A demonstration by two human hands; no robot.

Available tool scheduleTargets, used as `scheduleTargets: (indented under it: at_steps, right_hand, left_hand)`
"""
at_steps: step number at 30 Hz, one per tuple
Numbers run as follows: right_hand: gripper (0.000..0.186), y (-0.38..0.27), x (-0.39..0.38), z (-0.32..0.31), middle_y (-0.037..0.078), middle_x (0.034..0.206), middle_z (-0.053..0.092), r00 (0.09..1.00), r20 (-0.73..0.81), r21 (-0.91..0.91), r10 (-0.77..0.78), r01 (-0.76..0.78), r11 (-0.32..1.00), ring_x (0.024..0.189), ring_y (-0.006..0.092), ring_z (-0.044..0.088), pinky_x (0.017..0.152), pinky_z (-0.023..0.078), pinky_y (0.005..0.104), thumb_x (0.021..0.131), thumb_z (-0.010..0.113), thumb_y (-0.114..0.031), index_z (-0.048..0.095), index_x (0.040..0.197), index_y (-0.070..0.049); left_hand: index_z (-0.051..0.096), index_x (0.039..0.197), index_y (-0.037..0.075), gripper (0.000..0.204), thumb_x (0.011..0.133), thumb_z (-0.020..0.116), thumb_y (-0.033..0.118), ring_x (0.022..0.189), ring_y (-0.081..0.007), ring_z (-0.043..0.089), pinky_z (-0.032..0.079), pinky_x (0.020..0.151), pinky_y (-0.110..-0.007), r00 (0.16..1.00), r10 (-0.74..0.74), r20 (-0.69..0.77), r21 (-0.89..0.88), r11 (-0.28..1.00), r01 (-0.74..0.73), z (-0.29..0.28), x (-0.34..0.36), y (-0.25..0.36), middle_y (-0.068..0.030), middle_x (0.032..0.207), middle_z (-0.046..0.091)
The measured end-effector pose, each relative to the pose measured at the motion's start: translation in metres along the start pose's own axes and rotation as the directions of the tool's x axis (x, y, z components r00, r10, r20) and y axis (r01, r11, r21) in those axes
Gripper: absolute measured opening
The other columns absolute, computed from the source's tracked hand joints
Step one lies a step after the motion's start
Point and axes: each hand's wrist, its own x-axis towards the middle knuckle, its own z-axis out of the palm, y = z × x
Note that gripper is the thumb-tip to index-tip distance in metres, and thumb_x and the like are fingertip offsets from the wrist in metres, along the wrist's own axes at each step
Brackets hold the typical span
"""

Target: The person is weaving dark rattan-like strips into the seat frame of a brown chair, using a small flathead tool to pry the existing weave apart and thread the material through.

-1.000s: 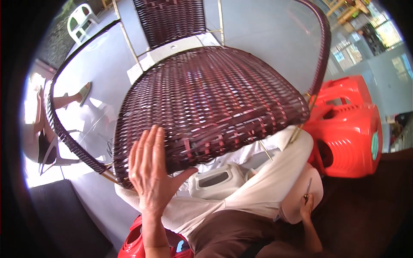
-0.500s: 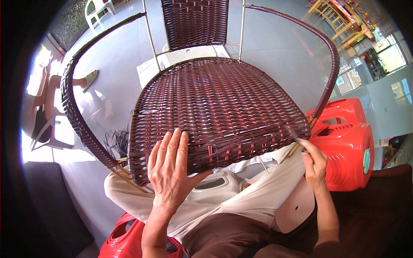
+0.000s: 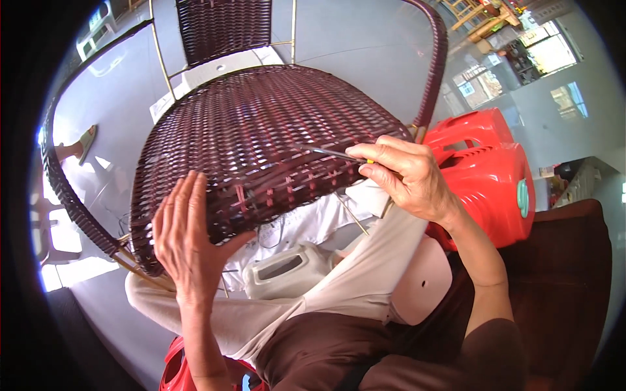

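Observation:
A dark maroon woven chair seat (image 3: 261, 114) tilts across my lap, with its backrest (image 3: 225, 29) beyond and curved wrapped armrests (image 3: 433, 65) at either side. My left hand (image 3: 184, 241) lies with fingers extended on the seat's front left edge, thumb out to the right. My right hand (image 3: 407, 179) grips a thin metal-shafted tool (image 3: 323, 151) with some yellow at the handle, its shaft over the front right of the weave. The tool's tip is too fine to make out clearly.
Red plastic stools (image 3: 495, 189) are stacked at my right beside a brown seat (image 3: 554, 274). A pale slotted plastic stool (image 3: 280, 274) lies under the chair. A white chair (image 3: 98, 32) and a person's sandalled foot (image 3: 85, 143) are at left, wooden furniture (image 3: 482, 16) at back right.
My right hand has risen from beside my leg with the tool onto the seat's front right. My left hand stays on the front edge. The view has shifted.

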Motion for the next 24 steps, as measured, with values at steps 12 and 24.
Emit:
scheduleTargets:
  at_steps: [12,24]
  right_hand:
    - [0.021,0.025,-0.028,-0.016,0.010,0.078,0.062,0.981,-0.138,0.038,0.138,-0.134,0.990,0.062,0.0165,0.055,0.056,0.044,0.0282,0.085,0.065,-0.001,0.065,0.106,0.002]
    - [0.021,0.011,-0.008,-0.019,0.011,0.085,0.067,0.979,-0.032,0.110,0.200,-0.195,0.975,0.068,0.0178,0.061,0.061,0.048,0.0274,0.084,0.066,-0.001,0.066,0.106,0.001]
  left_hand:
    - [0.056,0.129,0.006,0.095,0.044,0.088,0.034,0.118,-0.0287,0.056,0.039,0.104,-0.040,0.999,-0.048,0.008,0.064,0.997,0.047,0.005,0.018,-0.010,-0.0115,0.127,0.060]
    - [0.057,0.129,0.006,0.098,0.041,0.087,0.037,0.121,-0.0275,0.055,0.039,0.104,-0.040,0.998,-0.060,0.016,0.055,0.997,0.059,0.000,0.002,0.000,-0.0096,0.130,0.059]
